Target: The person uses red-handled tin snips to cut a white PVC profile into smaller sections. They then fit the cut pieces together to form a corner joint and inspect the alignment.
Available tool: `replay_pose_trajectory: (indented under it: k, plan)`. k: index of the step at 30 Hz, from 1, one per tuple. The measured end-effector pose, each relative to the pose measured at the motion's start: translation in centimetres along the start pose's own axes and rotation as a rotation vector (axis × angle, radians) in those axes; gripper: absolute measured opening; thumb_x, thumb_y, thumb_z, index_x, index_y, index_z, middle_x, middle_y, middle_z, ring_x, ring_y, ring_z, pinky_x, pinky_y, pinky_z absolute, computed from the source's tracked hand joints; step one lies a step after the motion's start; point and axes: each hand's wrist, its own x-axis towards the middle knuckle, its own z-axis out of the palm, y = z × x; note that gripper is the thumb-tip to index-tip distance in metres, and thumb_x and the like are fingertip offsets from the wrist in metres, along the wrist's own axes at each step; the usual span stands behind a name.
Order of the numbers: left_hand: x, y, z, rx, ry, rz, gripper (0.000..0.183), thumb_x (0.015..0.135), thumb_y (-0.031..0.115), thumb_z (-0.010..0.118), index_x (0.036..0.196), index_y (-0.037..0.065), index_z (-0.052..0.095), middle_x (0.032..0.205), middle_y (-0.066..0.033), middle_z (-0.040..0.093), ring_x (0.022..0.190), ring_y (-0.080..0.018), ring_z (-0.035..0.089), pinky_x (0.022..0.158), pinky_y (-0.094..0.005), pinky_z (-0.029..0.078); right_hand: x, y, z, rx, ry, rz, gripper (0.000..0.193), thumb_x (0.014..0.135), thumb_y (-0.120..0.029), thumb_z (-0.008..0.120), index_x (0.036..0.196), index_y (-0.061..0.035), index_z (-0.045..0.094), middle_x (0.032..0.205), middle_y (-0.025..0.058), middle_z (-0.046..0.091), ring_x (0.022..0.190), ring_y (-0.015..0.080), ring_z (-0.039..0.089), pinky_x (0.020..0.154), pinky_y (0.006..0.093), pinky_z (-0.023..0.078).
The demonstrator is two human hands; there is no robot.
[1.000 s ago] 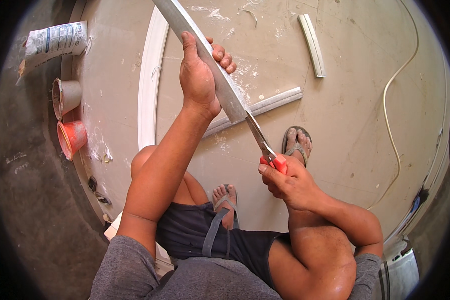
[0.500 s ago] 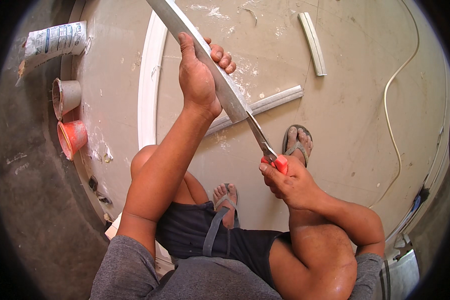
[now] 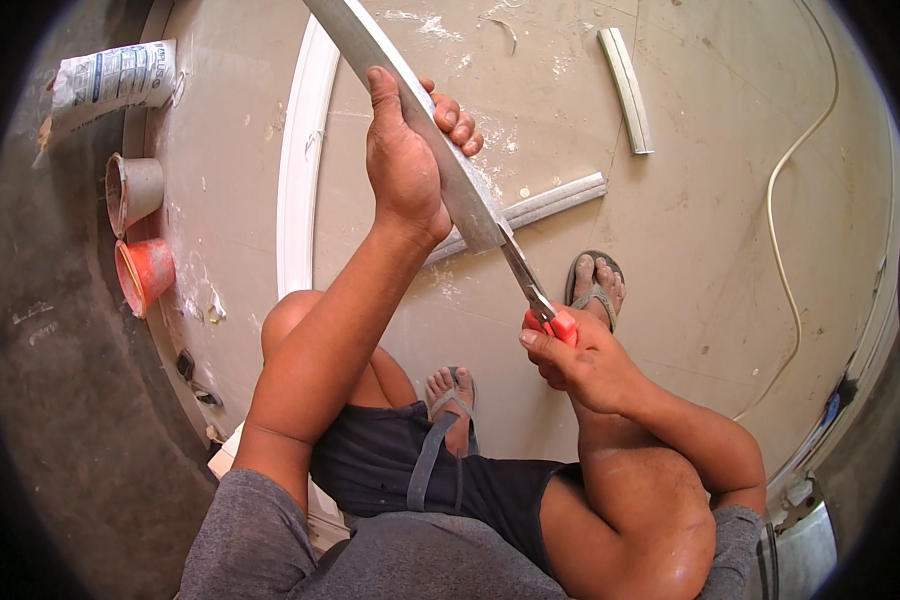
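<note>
A beige floor (image 3: 690, 260), smeared with white residue (image 3: 438, 28), spreads through the middle in even light. Dark grey concrete (image 3: 60, 400) lies beyond its left edge, along which sit a grey bucket (image 3: 143, 190), an orange-red bucket (image 3: 154, 273) and a white sack (image 3: 115, 78). A pale cable (image 3: 772, 195) curves at right.

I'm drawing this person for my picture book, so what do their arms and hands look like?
Both the left hand and the right hand are bare, with no gloves, and I can see no rings or watch. The forearms are uncovered too. Higher up come short, speckled grey sleeves.
</note>
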Motion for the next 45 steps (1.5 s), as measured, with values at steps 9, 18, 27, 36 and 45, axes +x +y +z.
replay_pose_trajectory:
  k: [9, 18, 27, 36, 45]
  plan:
    - [0.3, -0.5, -0.6, 0.024, -0.021, 0.014, 0.058, 0.101, 0.067, 0.038, 0.104, 0.009, 0.039, 0.072, -0.0016, 0.041, 0.065, -0.0139, 0.045, 0.060, -0.0294, 0.044, 0.1, 0.3, -0.1, -0.021, 0.023, -0.004, 0.027, 0.103, -0.026, 0.057, 0.085, -0.0057, 0.053, 0.065, -0.0033, 0.049, 0.057, 0.0063, 0.044, 0.052, 0.0258, 0.038]
    - [0.3, -0.3, -0.6, 0.019, -0.002, 0.017, 0.057, 0.102, 0.066, 0.038, 0.105, 0.009, 0.039, 0.073, -0.0015, 0.041, 0.065, -0.0139, 0.045, 0.060, -0.0292, 0.043, 0.2, 0.1, -0.3, -0.055, 0.013, -0.026, 0.026, 0.102, -0.024, 0.058, 0.085, -0.0056, 0.053, 0.066, -0.0037, 0.049, 0.058, 0.0062, 0.044, 0.053, 0.0257, 0.039]
    - [-0.9, -0.4, 0.4, -0.034, 0.002, -0.032, 0.046, 0.106, 0.057, 0.035, 0.100, 0.012, 0.041, 0.071, -0.0003, 0.038, 0.065, -0.0122, 0.039, 0.061, -0.0280, 0.040, 0.3, 0.5, -0.3, 0.054, -0.024, 0.034, 0.023, 0.101, -0.026, 0.060, 0.091, -0.0070, 0.055, 0.068, -0.0057, 0.048, 0.059, 0.0056, 0.044, 0.054, 0.0248, 0.038]
    - [0.6, -1.0, -1.0, 0.014, -0.106, 0.080, 0.045, 0.107, 0.053, 0.036, 0.102, 0.008, 0.042, 0.077, -0.0035, 0.040, 0.069, -0.0168, 0.040, 0.065, -0.0332, 0.042, 0.2, -0.4, -0.4, 0.009, 0.033, 0.012, 0.026, 0.101, -0.025, 0.060, 0.083, -0.0074, 0.054, 0.066, -0.0031, 0.050, 0.057, 0.0068, 0.045, 0.051, 0.0259, 0.037]
    - [-0.1, -1.1, -0.3, 0.031, -0.030, 0.021, 0.057, 0.102, 0.066, 0.037, 0.105, 0.009, 0.040, 0.073, -0.0026, 0.043, 0.066, -0.0145, 0.046, 0.062, -0.0310, 0.044, 0.5, -0.8, -0.6, 0.095, -0.025, 0.102, 0.028, 0.101, -0.025, 0.061, 0.082, -0.0105, 0.046, 0.067, -0.0032, 0.041, 0.056, 0.0081, 0.038, 0.050, 0.0262, 0.032]
